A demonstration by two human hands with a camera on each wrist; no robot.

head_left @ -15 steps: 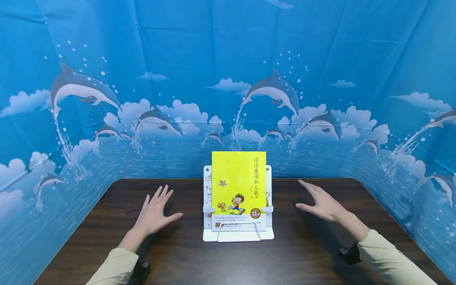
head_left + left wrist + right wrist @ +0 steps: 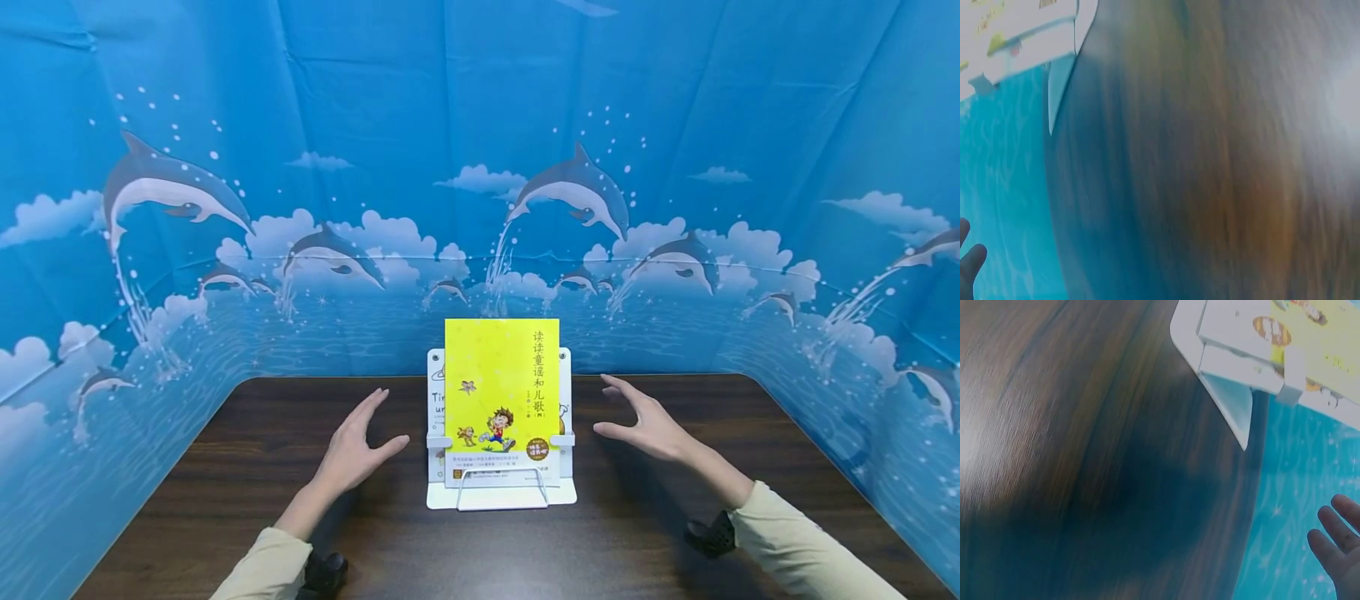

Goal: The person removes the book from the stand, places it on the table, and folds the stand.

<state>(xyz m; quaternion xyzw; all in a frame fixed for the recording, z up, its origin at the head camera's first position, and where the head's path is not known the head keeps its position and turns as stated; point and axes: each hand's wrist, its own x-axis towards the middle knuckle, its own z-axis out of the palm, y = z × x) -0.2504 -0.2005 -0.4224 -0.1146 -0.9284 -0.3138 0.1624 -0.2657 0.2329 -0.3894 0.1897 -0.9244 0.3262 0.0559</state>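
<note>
A yellow paper-covered picture book point(image 2: 491, 367), with a running cartoon child and Chinese lettering on its front, stands propped upright on a white bookstand point(image 2: 436, 497) with printed drawings on its back panel, in the middle of a dark brown wood-grain table point(image 2: 510, 558). Two small white clips point(image 2: 439, 441) sit at the lower side edges of the cover, and a white wire bar point(image 2: 501, 471) crosses in front of its bottom edge. A person's bare left hand point(image 2: 352, 454) hangs above the table to the left of the stand, its fingers extended, the thumb spread away from them and pointing towards the book. The bare right hand point(image 2: 660, 429) mirrors it on the other side, fingers loosely stretched and thumb apart. Neither holds anything, and both are clear of book and stand. Pale sleeves point(image 2: 262, 567) cover the forearms. Behind the table hangs a blue fabric backdrop point(image 2: 480, 83) printed with leaping dolphins. The step in hand looks like an approach from both sides, before any contact; handling the book from here would call for bringing both hands inward evenly, thumbs in front, minding the clips and the bar.
</note>
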